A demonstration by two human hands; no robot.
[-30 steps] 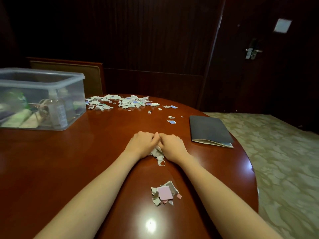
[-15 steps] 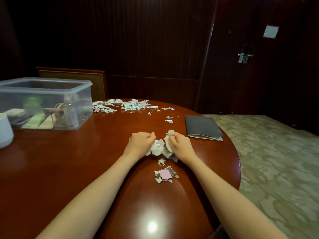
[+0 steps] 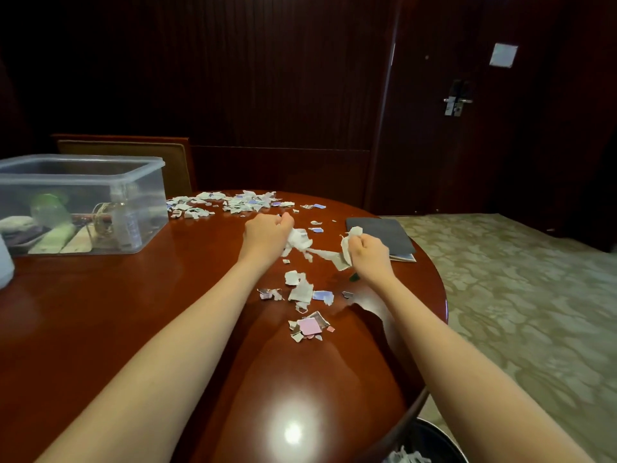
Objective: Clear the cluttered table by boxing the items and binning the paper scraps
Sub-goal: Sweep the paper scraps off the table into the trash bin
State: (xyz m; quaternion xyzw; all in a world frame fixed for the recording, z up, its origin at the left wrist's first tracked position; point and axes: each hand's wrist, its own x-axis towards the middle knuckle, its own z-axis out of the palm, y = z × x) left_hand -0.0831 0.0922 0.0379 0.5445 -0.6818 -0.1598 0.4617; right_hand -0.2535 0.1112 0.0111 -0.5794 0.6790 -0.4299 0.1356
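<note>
The left hand (image 3: 267, 233) is curled into a fist round a wad of crumpled white paper (image 3: 300, 240), knuckles up, forearm reaching over the worktop (image 3: 133, 312). The right hand (image 3: 369, 252) is fisted too and grips a torn paper piece (image 3: 347, 245); a ragged strip runs between the two hands, which are held a little apart above the wood.

Just below the hands lie loose scraps (image 3: 302, 289), white, grey and blue. Nearer the body is a small cluster with a pink square (image 3: 309, 325) on top. Behind the right hand, partly hidden by it, a dark notebook (image 3: 380, 235) lies near the worktop's right edge.

Beyond the left hand a wide scrap pile (image 3: 233, 202) spreads along the far edge. To its left stands a clear plastic box (image 3: 83, 160), lidless, holding a spray bottle (image 3: 128, 225) and a green-capped bottle (image 3: 50, 208) among other items.

A chair back (image 3: 133, 155) rises behind the box. On the patterned carpet (image 3: 517, 279) at the lower right, a dark bin (image 3: 430, 442) holds some scraps.
</note>
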